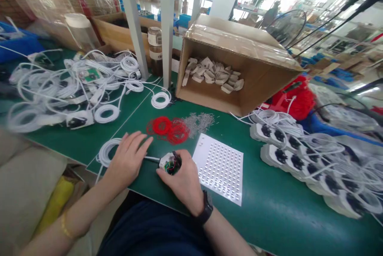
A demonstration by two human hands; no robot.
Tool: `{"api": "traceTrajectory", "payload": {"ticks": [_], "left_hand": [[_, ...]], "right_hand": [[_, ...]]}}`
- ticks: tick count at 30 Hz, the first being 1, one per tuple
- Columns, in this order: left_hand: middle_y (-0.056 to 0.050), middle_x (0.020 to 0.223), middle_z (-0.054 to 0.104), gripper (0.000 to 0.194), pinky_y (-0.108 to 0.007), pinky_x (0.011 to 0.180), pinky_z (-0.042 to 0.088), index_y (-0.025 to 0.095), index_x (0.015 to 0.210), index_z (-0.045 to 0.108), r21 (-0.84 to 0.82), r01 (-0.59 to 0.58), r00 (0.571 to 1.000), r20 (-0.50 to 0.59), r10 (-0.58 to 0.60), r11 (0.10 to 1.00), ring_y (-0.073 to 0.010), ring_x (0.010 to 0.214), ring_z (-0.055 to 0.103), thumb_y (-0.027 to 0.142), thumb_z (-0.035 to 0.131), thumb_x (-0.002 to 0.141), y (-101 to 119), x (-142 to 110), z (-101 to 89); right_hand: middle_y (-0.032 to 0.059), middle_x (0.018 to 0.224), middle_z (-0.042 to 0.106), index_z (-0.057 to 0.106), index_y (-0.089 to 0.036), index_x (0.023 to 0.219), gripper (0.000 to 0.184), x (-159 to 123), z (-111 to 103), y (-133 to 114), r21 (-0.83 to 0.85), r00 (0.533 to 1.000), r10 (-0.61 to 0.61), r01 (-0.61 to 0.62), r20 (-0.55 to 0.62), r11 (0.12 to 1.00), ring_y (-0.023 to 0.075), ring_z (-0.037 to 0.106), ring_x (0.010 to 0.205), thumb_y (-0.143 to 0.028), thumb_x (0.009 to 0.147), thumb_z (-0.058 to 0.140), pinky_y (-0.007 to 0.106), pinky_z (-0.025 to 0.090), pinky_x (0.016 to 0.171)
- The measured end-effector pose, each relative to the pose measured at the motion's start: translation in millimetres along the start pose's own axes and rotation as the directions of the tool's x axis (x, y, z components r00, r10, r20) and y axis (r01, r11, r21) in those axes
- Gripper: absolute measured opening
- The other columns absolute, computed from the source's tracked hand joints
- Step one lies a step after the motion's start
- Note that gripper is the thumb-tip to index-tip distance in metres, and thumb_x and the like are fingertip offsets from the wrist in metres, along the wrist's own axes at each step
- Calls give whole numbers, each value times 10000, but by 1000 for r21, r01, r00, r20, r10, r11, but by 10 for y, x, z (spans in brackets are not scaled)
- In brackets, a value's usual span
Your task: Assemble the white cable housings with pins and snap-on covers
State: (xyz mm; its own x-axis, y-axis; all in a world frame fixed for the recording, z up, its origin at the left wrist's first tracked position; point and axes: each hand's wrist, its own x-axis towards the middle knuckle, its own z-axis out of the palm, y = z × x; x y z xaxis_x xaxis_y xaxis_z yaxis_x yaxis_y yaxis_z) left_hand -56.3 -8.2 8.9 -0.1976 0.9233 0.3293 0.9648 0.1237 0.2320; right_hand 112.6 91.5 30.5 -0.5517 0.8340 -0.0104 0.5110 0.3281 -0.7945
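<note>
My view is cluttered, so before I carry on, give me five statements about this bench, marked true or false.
1. The right hand holds a small housing with wiring showing. True.
2. The dark watch is on the left wrist. False: it is on the right wrist.
3. The left hand is at a white cable coil. True.
4. The red loops lie beside a heap of small grey pieces. True.
5. The open cardboard box holds red loops. False: white pieces lie in it.
</note>
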Motion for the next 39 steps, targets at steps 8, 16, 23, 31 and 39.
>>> {"api": "traceTrajectory", "payload": {"ticks": [8,16,23,31,39], "left_hand": [[-139,1321,464,584,-431,1025,407,181,1322,307,-414,236,965,-6,-262,879,-250,1243,449,156,526,781,746,-174,455],[-89,1280,526,664,-417,1006,428,236,1282,352,-636,439,890,213,-403,634,-231,1169,531,276,671,701,616,-89,529],[-87,1337,496,677,-422,1009,429,255,1311,362,-564,448,891,210,-404,694,-235,1195,514,306,694,723,674,-149,501],[-126,1364,472,670,-366,978,465,220,1356,329,-407,161,982,-25,-188,899,-244,1204,506,386,633,782,638,-186,572],[-156,1385,406,688,-413,1009,424,221,1440,179,-258,40,998,-35,-51,965,-280,1261,430,348,524,859,652,-128,577]], "right_hand": [[41,870,550,523,-187,875,232,19,79,17,-31,998,12,-14,-58,999,191,559,758,-262,698,653,300,444,655],[30,838,584,605,-186,889,129,63,-59,150,25,996,-51,53,-69,998,175,563,770,-239,776,634,283,425,692],[11,769,548,582,-179,727,83,100,-5,164,158,988,-69,90,-135,983,139,534,709,-161,806,570,251,403,641],[3,702,583,618,-185,734,88,150,14,236,268,991,47,-12,-123,963,138,551,641,-186,813,578,252,410,598],[13,772,608,633,-190,805,132,72,-110,184,127,993,-109,115,-50,985,142,568,727,-160,870,522,245,410,660]]}}
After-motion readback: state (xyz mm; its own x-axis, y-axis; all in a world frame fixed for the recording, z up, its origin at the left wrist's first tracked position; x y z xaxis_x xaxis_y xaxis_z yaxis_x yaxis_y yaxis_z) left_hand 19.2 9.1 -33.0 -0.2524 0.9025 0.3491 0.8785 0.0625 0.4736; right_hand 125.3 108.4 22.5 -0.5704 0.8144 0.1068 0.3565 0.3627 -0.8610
